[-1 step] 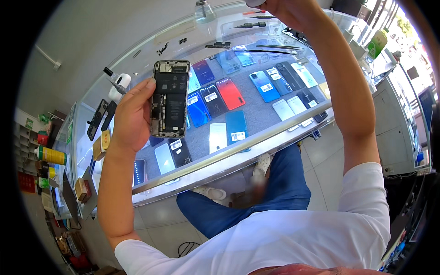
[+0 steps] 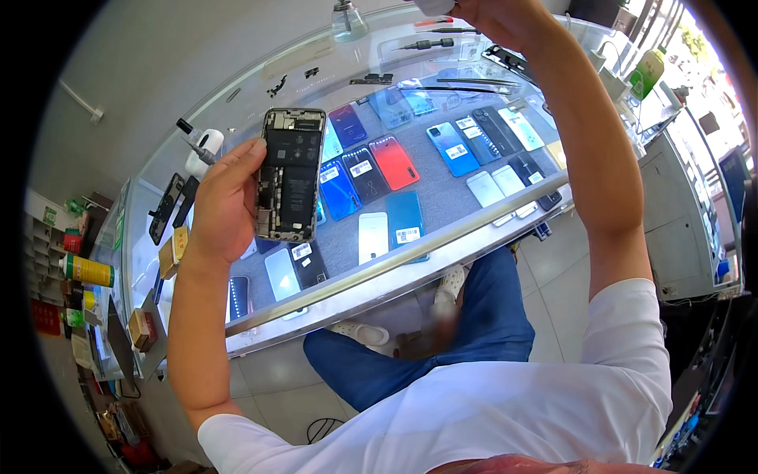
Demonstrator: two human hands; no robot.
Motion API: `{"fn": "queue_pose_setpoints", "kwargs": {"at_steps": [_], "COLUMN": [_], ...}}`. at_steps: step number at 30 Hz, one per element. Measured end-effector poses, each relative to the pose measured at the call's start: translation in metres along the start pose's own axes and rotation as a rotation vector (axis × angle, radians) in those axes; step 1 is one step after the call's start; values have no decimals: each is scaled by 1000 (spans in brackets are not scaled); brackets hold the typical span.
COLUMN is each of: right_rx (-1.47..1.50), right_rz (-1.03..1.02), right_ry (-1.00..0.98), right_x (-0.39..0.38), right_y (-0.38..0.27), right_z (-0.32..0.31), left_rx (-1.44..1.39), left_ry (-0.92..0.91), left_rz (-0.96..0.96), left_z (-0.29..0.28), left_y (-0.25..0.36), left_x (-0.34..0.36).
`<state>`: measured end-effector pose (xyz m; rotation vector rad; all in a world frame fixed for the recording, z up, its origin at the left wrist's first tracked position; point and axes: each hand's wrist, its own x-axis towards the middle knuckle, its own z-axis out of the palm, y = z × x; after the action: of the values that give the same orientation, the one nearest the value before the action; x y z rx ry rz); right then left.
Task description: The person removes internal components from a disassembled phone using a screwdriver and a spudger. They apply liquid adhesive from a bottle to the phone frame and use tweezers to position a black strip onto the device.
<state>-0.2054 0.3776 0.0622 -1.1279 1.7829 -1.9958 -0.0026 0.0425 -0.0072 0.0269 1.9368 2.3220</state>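
Observation:
My left hand (image 2: pixel 223 199) grips an opened phone (image 2: pixel 298 186) along its left side, thumb on the edge, with battery and internal boards exposed. My right hand (image 2: pixel 493 24) is raised at the top of the view over the far side of the glass counter (image 2: pixel 260 71), closed on a pale object (image 2: pixel 433 6) cut off by the frame's edge. Below that hand lie a dark screwdriver-like tool (image 2: pixel 425 44) and long dark tweezers (image 2: pixel 482 89). Loose small parts (image 2: pixel 371 79) sit on the counter behind the held phone.
Many phones (image 2: pixel 395 162) lie in the display case. At left stand a white device (image 2: pixel 207 148), small boxes (image 2: pixel 172 251) and a yellow can (image 2: pixel 87 268). A glass jar (image 2: pixel 347 22) is at the back; a green bottle (image 2: pixel 649 73) and side cabinet (image 2: pixel 671 221) are at right.
The phone in my left hand has moved slightly down and left. My raised right hand and its object have shifted slightly left.

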Motion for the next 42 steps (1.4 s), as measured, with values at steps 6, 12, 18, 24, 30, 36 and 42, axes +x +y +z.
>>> {"fn": "queue_pose_setpoints", "kwargs": {"at_steps": [6,12,18,24,30,36,42], "right_rx": [-465,-660,-793,-1361,-946,-905,-605], "right_rz": [195,237,228,108,-441,-385,-323], "right_ry": [92,51,10,277,-566,-582,-544], "right_x": [5,13,6,-22,-47,-38,-38], "right_y": [44,84,81,-35,24,25,21], "right_z": [-37,-20,-15,48,136,143,134], "left_rx": [47,43,-51,-39,-14,-73,-202], "left_ry": [-28,-81,-133,-157,-142,-244,-444], "left_rz": [-71,-70,-150,-171,-194,-217,-263], "left_z": [-8,-14,-21,-27,-4,-5,-18], "left_y": [6,13,6,1,-1,4,13], "left_x": [-1,-4,-1,5,-2,3,6]}}
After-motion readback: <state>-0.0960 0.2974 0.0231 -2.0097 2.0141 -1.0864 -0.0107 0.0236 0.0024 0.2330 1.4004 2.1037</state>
